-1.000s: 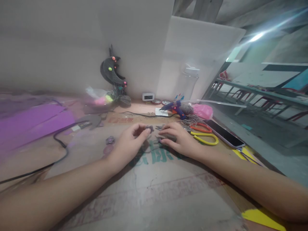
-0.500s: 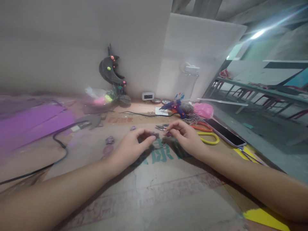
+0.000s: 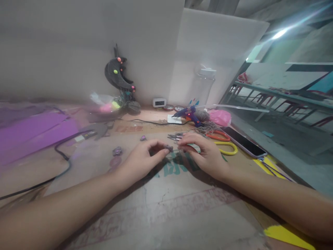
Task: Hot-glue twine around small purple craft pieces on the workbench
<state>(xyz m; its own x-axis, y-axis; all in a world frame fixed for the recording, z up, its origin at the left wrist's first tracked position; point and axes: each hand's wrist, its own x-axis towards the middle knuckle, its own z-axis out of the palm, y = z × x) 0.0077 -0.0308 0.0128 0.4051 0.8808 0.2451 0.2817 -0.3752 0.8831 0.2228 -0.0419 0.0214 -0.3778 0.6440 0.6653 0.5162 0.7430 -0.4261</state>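
Note:
My left hand (image 3: 147, 154) pinches a small grey-purple piece (image 3: 169, 148) between thumb and fingertips, low over the table. Just to its right is my right hand (image 3: 205, 152), thumb and fingers drawn together; whatever lies between them is too small to make out. The fingertips of both hands face each other with a narrow gap. Left of my left hand lies a lumpy grey-purple piece (image 3: 117, 151), and a smaller purple bit (image 3: 143, 138) sits behind it. Beyond the fingertips are metal scissor tips (image 3: 173, 137).
Orange-handled scissors (image 3: 218, 135), yellow-handled scissors (image 3: 229, 148) and a phone (image 3: 244, 141) lie at right. Behind stand a blue glue gun (image 3: 188, 114), a clear bottle (image 3: 204, 86), a small clock (image 3: 159, 102) and a dark crescent ornament (image 3: 114, 74). A black cable (image 3: 61, 152) crosses the left.
My right hand has turned and its fingers have dropped slightly, so the purple bit seen at its fingertips is now mostly hidden. My left hand keeps its pinch. The view shifts slightly.

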